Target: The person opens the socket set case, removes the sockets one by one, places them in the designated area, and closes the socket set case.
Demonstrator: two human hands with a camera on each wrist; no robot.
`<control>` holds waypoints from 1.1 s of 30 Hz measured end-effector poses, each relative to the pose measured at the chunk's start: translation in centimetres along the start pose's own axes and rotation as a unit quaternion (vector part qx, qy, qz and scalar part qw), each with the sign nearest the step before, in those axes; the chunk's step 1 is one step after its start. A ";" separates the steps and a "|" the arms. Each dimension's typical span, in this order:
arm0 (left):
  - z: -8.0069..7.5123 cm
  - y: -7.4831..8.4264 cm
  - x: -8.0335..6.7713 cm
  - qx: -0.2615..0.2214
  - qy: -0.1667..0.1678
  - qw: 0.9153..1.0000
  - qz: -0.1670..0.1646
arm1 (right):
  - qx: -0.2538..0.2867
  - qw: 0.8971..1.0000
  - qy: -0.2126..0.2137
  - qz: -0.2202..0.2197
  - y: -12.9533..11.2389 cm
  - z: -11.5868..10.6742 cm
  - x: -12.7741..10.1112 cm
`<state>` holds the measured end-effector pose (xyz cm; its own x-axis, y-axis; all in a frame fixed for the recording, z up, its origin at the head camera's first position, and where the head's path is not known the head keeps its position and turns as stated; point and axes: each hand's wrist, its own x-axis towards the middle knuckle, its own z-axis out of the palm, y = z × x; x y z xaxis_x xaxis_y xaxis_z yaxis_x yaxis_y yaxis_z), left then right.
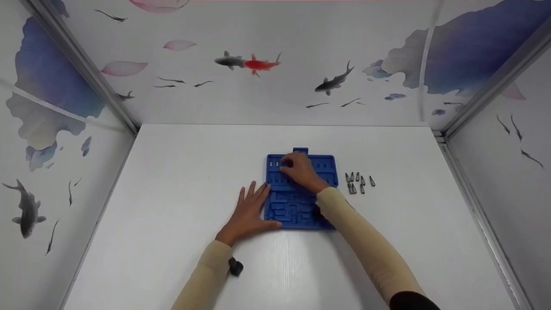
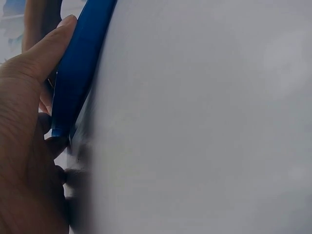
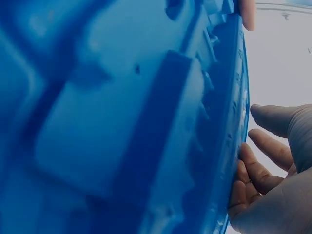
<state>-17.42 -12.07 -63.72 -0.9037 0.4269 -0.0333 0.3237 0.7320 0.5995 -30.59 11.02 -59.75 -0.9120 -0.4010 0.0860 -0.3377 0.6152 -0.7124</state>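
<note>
The blue case lies unfolded on the desk, somewhat right of its middle and toward its far edge. The left hand is spread, fingertips against the case's left side and thumb at its near edge. The right hand bends over the far half, thumb and forefinger close together; whether they pinch a bit I cannot tell.

The work looks like fitting bits into the case, and only just begun. Two small metal pieces show in the far row, at its left end; the slots right of the hand look bare, and those beneath it are hidden. Some nine loose bits lie right of the case, toward the desk's right edge, apparently left to place.
</note>
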 end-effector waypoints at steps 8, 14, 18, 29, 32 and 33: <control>0.0 -0.1 0.3 0.004 0.003 1.000 0.011 | -0.041 0.998 0.013 0.040 -0.6 0.5 0.9; 0.0 -0.2 0.1 -0.002 0.002 1.000 0.013 | -0.074 0.994 -0.003 0.075 -0.9 1.0 1.3; -0.1 -0.1 0.0 -0.007 0.005 1.000 0.006 | -0.079 0.994 -0.005 0.075 -1.0 1.3 1.4; 0.1 -0.2 -0.1 -0.009 0.004 1.000 0.006 | -0.046 0.992 0.022 0.116 -1.4 1.8 1.6; 0.1 -0.2 -0.1 -0.006 0.005 1.000 0.007 | -0.025 0.991 0.035 0.126 -1.4 1.9 1.7; 0.1 -0.2 -0.2 -0.007 0.006 1.000 0.006 | -0.017 0.991 0.039 0.127 -1.4 1.9 1.7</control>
<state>-17.30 -12.23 -63.91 -0.9028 0.4298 -0.0160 0.3314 0.7189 0.6111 -31.21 8.19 -59.96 -0.9833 -0.1774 -0.0396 -0.1007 0.7132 -0.6937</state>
